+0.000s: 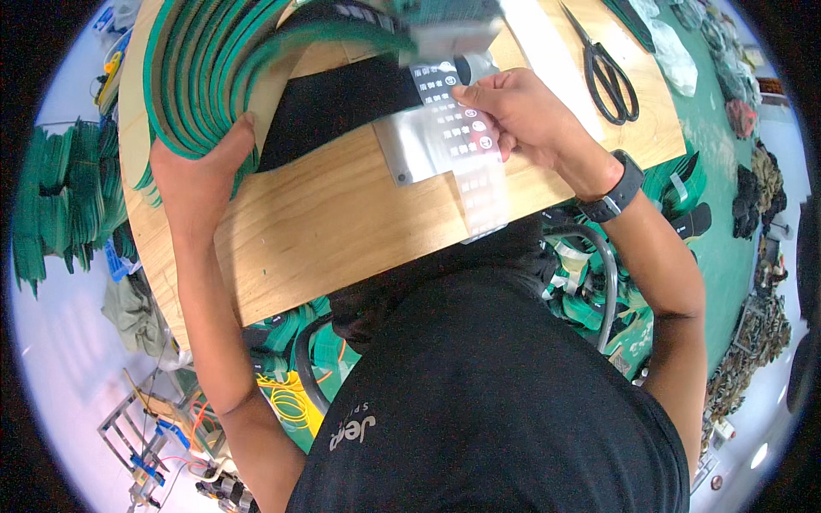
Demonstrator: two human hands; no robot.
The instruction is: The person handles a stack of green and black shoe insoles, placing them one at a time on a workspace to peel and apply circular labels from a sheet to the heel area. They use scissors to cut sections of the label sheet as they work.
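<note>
A thick stack of curved green-edged strips (192, 81) stands at the left of the table, and my left hand (203, 175) is closed round its lower end. One strip of the stack reaches right in a blurred arc toward a grey block (453, 30) smeared by motion. My right hand (522, 111) pinches the edge of a clear film strip with white printed labels (469, 141). That film lies over a shiny metal plate (402, 154) and hangs toward the table's near edge. Left of the plate lies a flat black piece (329, 111).
Black-handled scissors (609, 81) lie on the wooden table (316, 244) at the right. More green strips (68, 192) are piled at the far left, and others sit below the table. A grey curved chair arm (599, 265) is near my right elbow.
</note>
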